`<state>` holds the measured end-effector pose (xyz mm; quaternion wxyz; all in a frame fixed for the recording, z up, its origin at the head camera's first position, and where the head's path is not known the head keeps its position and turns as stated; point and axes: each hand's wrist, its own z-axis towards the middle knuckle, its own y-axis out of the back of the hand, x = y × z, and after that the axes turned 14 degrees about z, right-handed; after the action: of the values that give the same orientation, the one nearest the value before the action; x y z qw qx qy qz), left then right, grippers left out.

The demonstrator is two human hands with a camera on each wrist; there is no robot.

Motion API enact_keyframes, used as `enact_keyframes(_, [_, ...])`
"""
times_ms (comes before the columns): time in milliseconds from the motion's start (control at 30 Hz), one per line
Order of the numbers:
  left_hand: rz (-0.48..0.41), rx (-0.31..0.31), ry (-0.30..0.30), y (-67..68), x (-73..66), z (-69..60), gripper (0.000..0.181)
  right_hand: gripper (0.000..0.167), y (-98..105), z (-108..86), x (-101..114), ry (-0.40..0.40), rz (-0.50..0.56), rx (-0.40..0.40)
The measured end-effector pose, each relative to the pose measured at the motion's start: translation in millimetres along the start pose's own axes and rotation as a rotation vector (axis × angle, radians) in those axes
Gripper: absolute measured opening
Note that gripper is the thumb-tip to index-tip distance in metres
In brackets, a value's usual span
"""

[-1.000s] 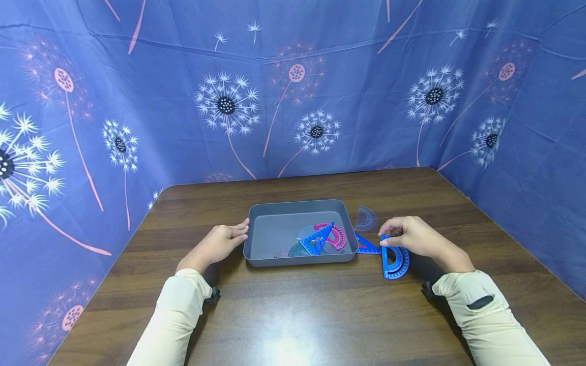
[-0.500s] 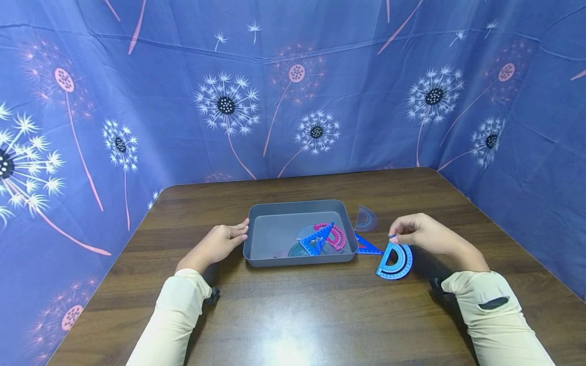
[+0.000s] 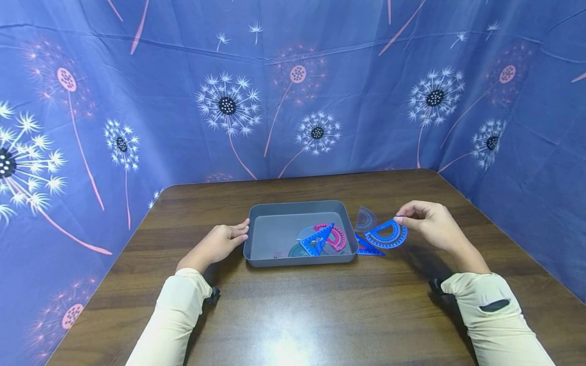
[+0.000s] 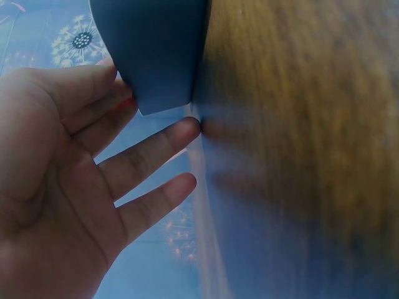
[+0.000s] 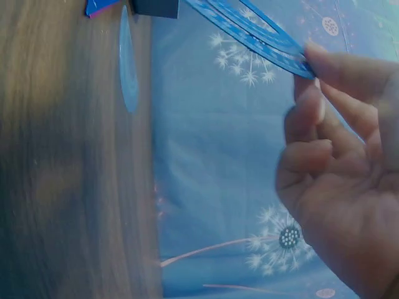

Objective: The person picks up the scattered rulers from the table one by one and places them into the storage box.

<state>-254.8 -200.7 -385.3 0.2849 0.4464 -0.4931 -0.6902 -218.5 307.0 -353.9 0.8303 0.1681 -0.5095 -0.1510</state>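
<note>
Head view, 12 o'clock = far edge. On my right hand (image 3: pixel 428 221): thumb and fingertips pinch the blue protractor (image 3: pixel 389 243) by one corner, rest of it hanging out towards 8 o'clock, up off the table (image 3: pixel 357 305). My left hand (image 3: pixel 218 244) isn't grasping; fingers lie straight against the tray (image 3: pixel 270 234) at its 9 o'clock wall.

Risks: a corner-only pinch, so I'd expect the piece to pivot or slip if it catches on something. Likeliest snag is the outer triangle (image 3: pixel 372 251) around its 8 o'clock, overlapped in view; can't tell if they touch. The clear protractor (image 3: pixel 365 221) at 10 o'clock is faint, easy to knock. Left fingers pushing too hard could slide the tray towards 3 o'clock, into those loose pieces.

Looks: blue half-round, thin edge-on in the right wrist view, curved slot, pale scale marks, straight side facing about 11 o'clock. Probably light and a bit slick.

Further out, the tray sits at its 9 o'clock, inner triangle (image 3: pixel 317 234) and pink protractor (image 3: pixel 341 236) piled around 4 o'clock inside. Patterned cloth (image 3: pixel 274 152) behind.
</note>
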Motion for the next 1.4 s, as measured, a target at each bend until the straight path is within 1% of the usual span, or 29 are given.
enact_keyframes(100, [0.002, 0.0, 0.0, 0.3, 0.8, -0.5, 0.037, 0.011, -5.2, 1.3, 2.5, 0.02, 0.026, -0.084])
enact_keyframes(167, [0.0, 0.002, 0.0, 0.4, 1.0, 0.4, 0.037, 0.012, -9.2, 1.8, 4.7, 0.019, 0.044, -0.142])
enact_keyframes(267, [-0.002, 0.004, -0.015, 0.7, 0.4, 3.1, 0.038, 0.013, -16.5, 1.8, 10.4, 0.006, 0.094, -0.209])
enact_keyframes(333, [-0.001, 0.008, -0.023, 1.0, -0.7, 5.5, 0.038, 0.012, -23.1, 1.9, 15.6, -0.001, 0.122, -0.229])
enact_keyframes(400, [-0.001, 0.008, -0.029, 1.6, -1.9, 7.5, 0.038, 0.011, -31.1, 2.8, 21.8, 0.011, 0.119, -0.214])
enact_keyframes(467, [-0.003, 0.008, -0.024, 2.5, -3.1, 9.1, 0.038, 0.01, -41.0, 5.5, 27.5, 0.033, 0.112, -0.168])
enact_keyframes(600, [-0.006, -0.004, -0.026, 3.6, -3.7, 10.3, 0.038, 0.011, -63.3, 13.8, 38.4, 0.074, 0.072, -0.043])
enact_keyframes(833, [0.0, -0.008, -0.022, 2.5, -2.5, 11.2, 0.038, 0.015, -99.9, 29.8, 51.4, 0.047, 0.037, 0.143])
enact_keyframes(1000, [0.005, -0.016, -0.026, 3.1, -1.5, 10.5, 0.038, 0.017, -124.1, 38.8, 50.8, 0.075, 0.0, 0.245])
enact_keyframes(1200, [0.012, -0.008, -0.005, 2.5, 0.6, 5.6, 0.038, 0.014, -152.5, 40.6, 47.3, 0.117, -0.042, 0.374])
enact_keyframes(1400, [-0.003, 0.005, 0.01, -1.0, 1.5, 2.7, 0.038, 0.007, -167.6, 36.1, 44.4, 0.15, -0.066, 0.446])
